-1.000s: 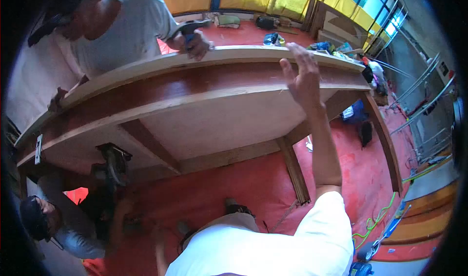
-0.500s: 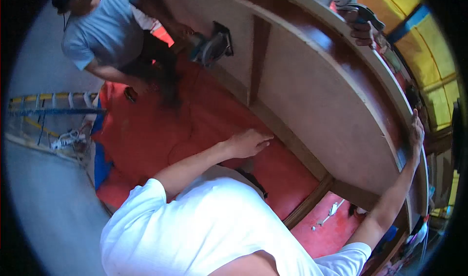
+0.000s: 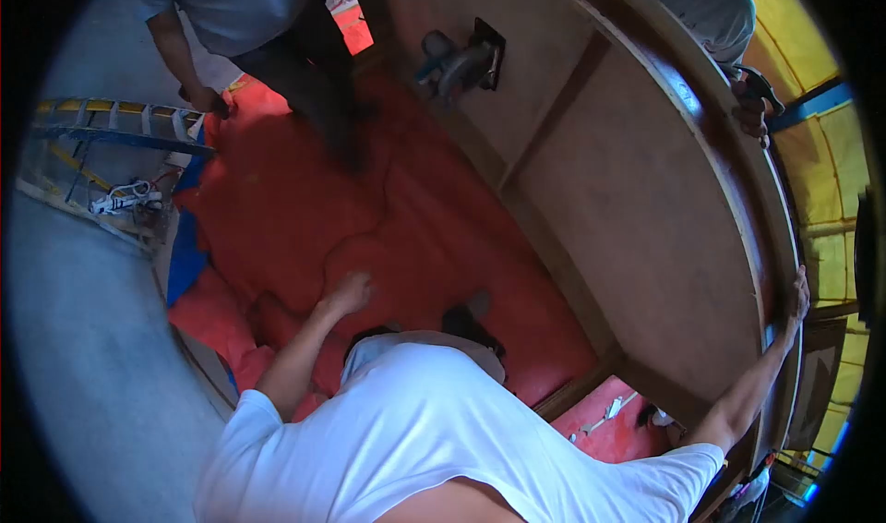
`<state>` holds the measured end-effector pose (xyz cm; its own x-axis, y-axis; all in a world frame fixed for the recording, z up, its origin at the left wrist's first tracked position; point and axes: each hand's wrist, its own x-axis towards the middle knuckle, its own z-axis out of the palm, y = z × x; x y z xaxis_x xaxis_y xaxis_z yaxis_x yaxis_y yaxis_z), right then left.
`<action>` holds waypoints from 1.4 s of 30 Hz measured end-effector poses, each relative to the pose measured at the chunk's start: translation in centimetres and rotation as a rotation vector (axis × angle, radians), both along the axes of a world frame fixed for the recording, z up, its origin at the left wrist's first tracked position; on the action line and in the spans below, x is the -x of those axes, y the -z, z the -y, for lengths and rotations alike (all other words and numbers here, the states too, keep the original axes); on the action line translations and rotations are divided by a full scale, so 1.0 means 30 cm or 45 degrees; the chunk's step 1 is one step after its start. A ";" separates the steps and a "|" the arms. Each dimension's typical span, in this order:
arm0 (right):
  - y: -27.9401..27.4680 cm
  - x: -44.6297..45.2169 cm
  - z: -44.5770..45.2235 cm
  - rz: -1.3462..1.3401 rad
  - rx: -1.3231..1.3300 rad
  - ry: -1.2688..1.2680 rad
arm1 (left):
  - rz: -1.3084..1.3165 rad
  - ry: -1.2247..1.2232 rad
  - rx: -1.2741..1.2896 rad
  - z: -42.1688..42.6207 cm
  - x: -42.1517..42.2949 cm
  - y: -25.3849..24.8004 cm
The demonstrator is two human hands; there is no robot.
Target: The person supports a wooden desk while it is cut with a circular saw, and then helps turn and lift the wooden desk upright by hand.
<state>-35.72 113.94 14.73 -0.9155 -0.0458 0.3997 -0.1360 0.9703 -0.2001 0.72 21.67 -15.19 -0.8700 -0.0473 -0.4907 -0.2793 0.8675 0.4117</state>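
My right hand [image 3: 797, 299] grips the outer edge of a large wooden frame [image 3: 715, 140], whose long rail looks curved in this view. A flat brown panel [image 3: 637, 191] fills the inside of the frame. My left hand [image 3: 351, 294] hangs over the red floor sheet with its fingers curled in and nothing seen in them. A circular saw [image 3: 464, 64] stands against the far part of the panel, with no hand on it. Another person's hand [image 3: 752, 121] is at the frame's outer edge, farther up.
A co-worker in a grey-blue shirt [image 3: 235, 11] stands at the far left. A red sheet [image 3: 305, 191] covers the floor, with a dark cord [image 3: 355, 237] across it. A ladder [image 3: 120, 121] and a white cord bundle [image 3: 129, 197] lie at left. Yellow sheeting [image 3: 817, 144] hangs at right.
My left hand has drawn back, away from the panel. The co-worker's arm has moved away from the saw. My view has shifted, and my right hand stays on the frame edge.
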 end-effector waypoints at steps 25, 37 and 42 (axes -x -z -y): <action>-0.007 -0.190 0.191 -0.138 -0.077 0.275 | -1.031 -0.013 -0.985 -0.364 0.695 -0.843; -0.079 -0.267 0.464 -0.316 -0.391 0.355 | -2.021 0.512 -0.096 -0.663 0.851 -1.095; -0.180 -0.356 0.698 -0.131 -0.045 0.790 | -1.818 0.620 0.327 -0.760 0.982 -1.008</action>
<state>-25.05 93.01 20.15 -0.7328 0.4665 0.4953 0.4376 0.8806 -0.1820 -28.73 44.48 15.04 -0.5494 0.4232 0.7205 0.5313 0.8424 -0.0897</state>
